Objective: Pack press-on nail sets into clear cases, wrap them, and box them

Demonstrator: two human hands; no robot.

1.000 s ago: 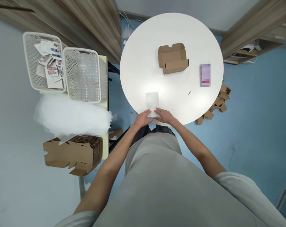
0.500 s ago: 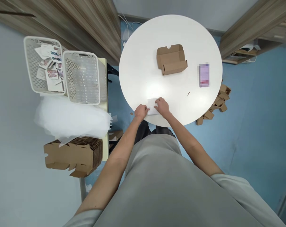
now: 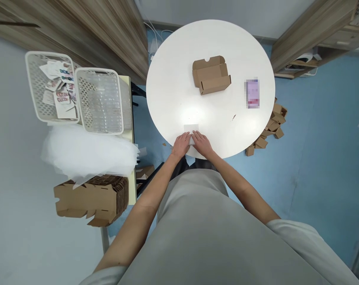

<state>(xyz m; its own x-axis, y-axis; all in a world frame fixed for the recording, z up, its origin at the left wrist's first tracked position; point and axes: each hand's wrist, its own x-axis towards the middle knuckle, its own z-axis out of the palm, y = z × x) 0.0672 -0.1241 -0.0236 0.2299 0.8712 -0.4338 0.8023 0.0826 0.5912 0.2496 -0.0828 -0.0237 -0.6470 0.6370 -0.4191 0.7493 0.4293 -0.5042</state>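
A small white folded sheet or packet (image 3: pixel 191 128) lies on the round white table (image 3: pixel 170 91) close to its near edge; whether something is inside I cannot tell. My left hand (image 3: pixel 182 144) rests on its left part with fingers stretched forward and flat. From the other side my right hand (image 3: pixel 202 143) presses on its right part, fingers also extended. The fingertips of both hands nearly meet over the packet and cover its near half. Farther back on the table stands a brown cardboard box (image 3: pixel 212 75) with its lid up.
A blurred purple item (image 3: pixel 252 94) lies at the table's right. On the left side table are a basket of cards (image 3: pixel 53 118), a basket of clear plastic cases (image 3: pixel 100 130), white wrapping sheets (image 3: pixel 90 150) and flat cardboard boxes (image 3: pixel 87 198). Small brown boxes (image 3: pixel 261 142) lie on the floor.
Both hands have moved inward over the white packet. Their fingers, bent at its edges before, now lie stretched out on top of it. The view has shifted slightly.
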